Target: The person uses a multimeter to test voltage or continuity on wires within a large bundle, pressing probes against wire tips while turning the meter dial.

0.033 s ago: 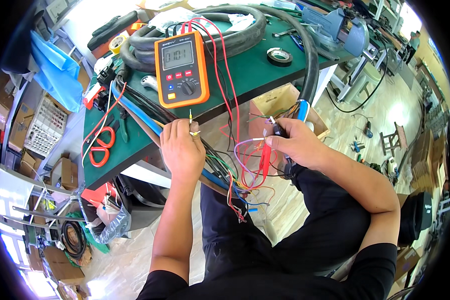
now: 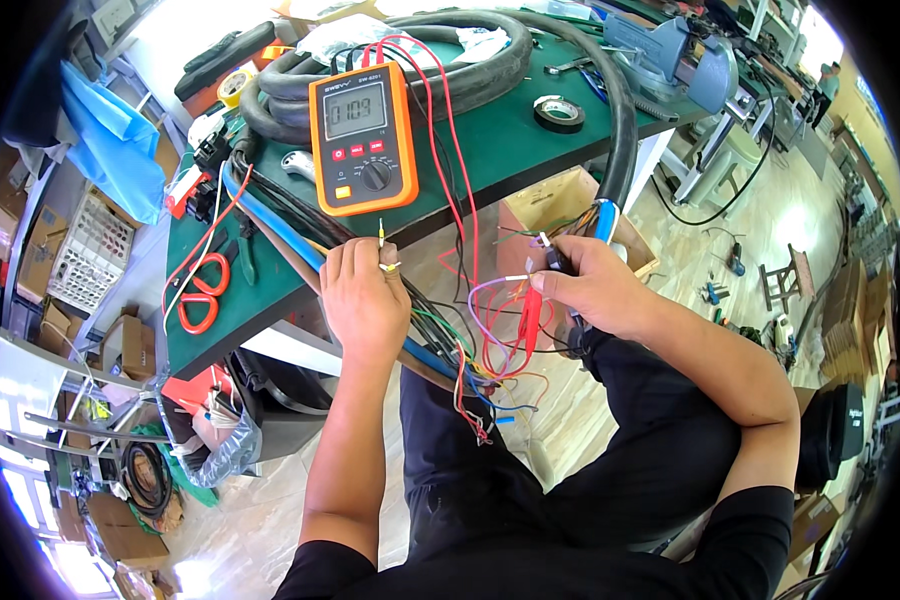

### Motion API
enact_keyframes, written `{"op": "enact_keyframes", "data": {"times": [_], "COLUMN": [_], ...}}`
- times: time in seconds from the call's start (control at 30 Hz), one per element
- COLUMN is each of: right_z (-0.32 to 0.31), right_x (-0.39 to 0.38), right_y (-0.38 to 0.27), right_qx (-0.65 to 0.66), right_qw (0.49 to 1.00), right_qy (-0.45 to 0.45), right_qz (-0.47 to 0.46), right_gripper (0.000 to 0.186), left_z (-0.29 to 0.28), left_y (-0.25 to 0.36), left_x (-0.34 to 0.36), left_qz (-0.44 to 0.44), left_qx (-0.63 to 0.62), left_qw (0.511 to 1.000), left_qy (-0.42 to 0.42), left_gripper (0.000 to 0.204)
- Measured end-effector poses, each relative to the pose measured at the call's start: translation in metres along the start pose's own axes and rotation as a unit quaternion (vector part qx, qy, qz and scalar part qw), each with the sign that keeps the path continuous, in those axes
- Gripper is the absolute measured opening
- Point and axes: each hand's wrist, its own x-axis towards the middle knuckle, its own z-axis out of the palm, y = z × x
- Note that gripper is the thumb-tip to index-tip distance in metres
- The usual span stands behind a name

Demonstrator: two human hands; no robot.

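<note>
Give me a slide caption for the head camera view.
Left hand pinches thin wires while right hand holds a red probe below an orange multimeter.

Wire tips (image 2: pixel 545 245) hidden by hands (image 2: pixel 590 285)

We had single head view only, fisheye, worn high, looking steeply down and forward. Close on left hand (image 2: pixel 363 290) and right hand (image 2: pixel 592 288) mid-frame; green workbench (image 2: pixel 490 150) ahead above them; floor curved around rim. No second view shared.
</note>
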Motion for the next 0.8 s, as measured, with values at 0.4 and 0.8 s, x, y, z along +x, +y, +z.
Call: {"op": "enact_keyframes", "data": {"times": [0.4, 0.8], "right_z": [-0.0008, -0.0024], "right_x": [-0.0016, -0.0033], "right_y": [-0.0063, -0.0099], "right_qx": [0.000, 0.015], "right_qw": [1.000, 1.000], "right_qy": [-0.002, -0.005], "right_qz": [0.003, 0.006], "right_gripper": [0.015, 0.017], "left_z": [-0.0003, -0.0006], "left_y": [-0.0029, -0.0001], "left_x": [-0.0020, -0.0009], "left_qz": [-0.002, 0.001], "left_qx": [0.025, 0.025], "left_qw": [0.999, 0.999], "left_qy": [-0.032, -0.023], "left_gripper": [0.012, 0.011]}}
